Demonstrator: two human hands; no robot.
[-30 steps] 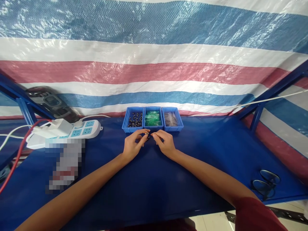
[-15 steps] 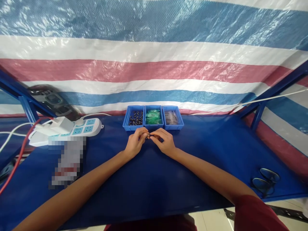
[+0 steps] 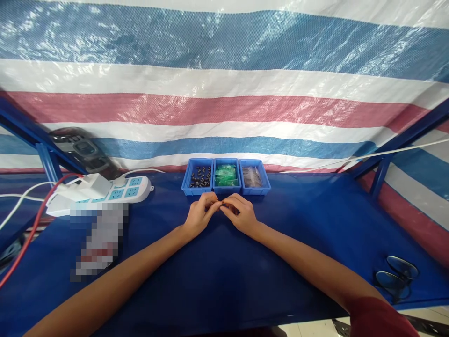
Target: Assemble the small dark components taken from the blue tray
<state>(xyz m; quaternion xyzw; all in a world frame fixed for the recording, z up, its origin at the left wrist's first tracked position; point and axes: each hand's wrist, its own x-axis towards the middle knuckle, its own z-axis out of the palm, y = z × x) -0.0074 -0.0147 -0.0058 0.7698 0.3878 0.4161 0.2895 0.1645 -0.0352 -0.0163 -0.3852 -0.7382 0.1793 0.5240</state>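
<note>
In front of the bins, my left hand and my right hand meet fingertip to fingertip above the table. Both are closed in a pinch on one small dark part, mostly hidden by the fingers; its kind cannot be made out. Just beyond them stand three blue bins side by side. The left bin holds several small dark and brassy metal pieces. Green plastic packets fill the middle bin. Clear bags with greyish contents lie in the right bin.
A white power strip with plugs and cables lies at the left on the blue table, near a blurred-out item. Behind it leans a dark packaged object. Glasses rest at the right edge. A striped tarp hangs behind.
The view has shifted slightly, so everything sits a little lower in it. My fingertips have come closer together, covering more of the small part they both still pinch.
</note>
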